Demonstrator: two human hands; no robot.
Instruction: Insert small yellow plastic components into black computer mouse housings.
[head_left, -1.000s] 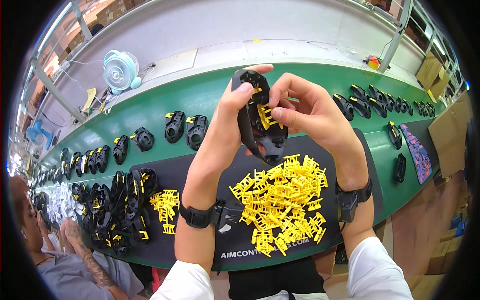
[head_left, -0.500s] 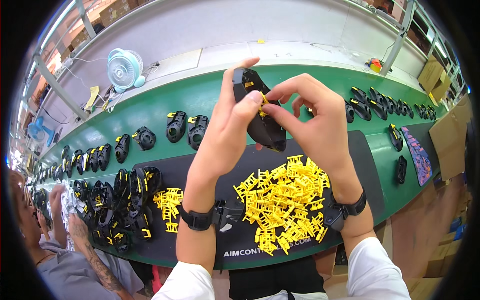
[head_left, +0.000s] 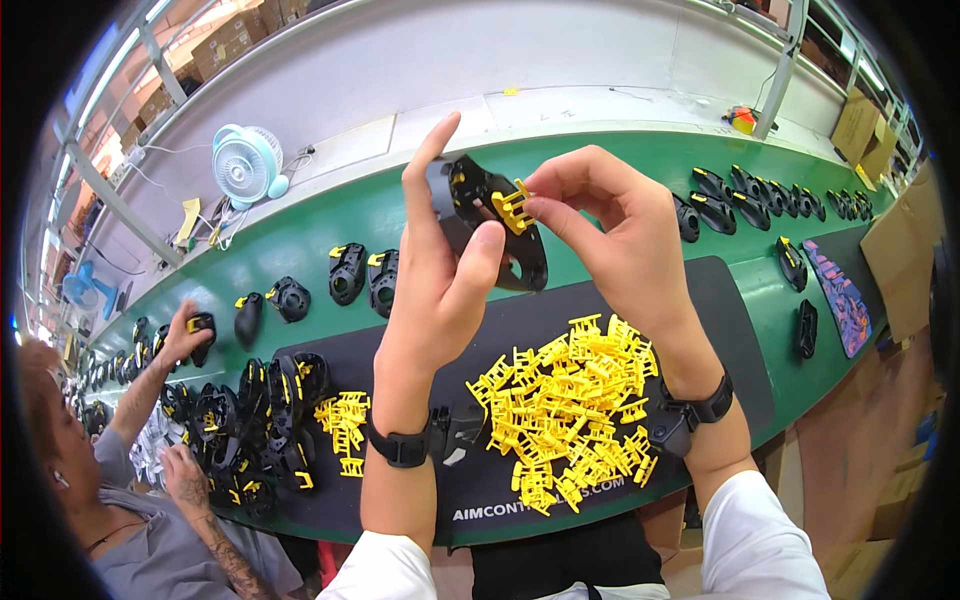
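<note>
Above the dark mat [head_left: 715, 340], my left hand [head_left: 425, 300] grips a black plastic shell [head_left: 450, 215] tilted on its side, its hollow inside turned toward my right hand. One finger points up beyond the shell and the thumb presses near its rim. My right hand [head_left: 625, 230] pinches a small yellow plastic clip [head_left: 512, 211] between thumb and fingertips, right at the shell's opening. Whether the clip touches the shell I cannot tell. Below my hands lies a large heap of the same yellow clips [head_left: 565, 410]. A smaller heap of clips [head_left: 345, 422] sits left of my left forearm.
Piled black shells [head_left: 225, 425] with yellow parts crowd the left. More shells [head_left: 347, 275] line the green table [head_left: 600, 270]. At left, a co-worker's hand [head_left: 180, 335] holds a shell. A fan [head_left: 245, 165] stands behind. A patterned panel [head_left: 838, 295] lies right.
The yellow clip has come away from inside the shell to its opening, in my right fingers. The shell has shifted left and turned. The co-worker's hand has reached forward to a shell.
</note>
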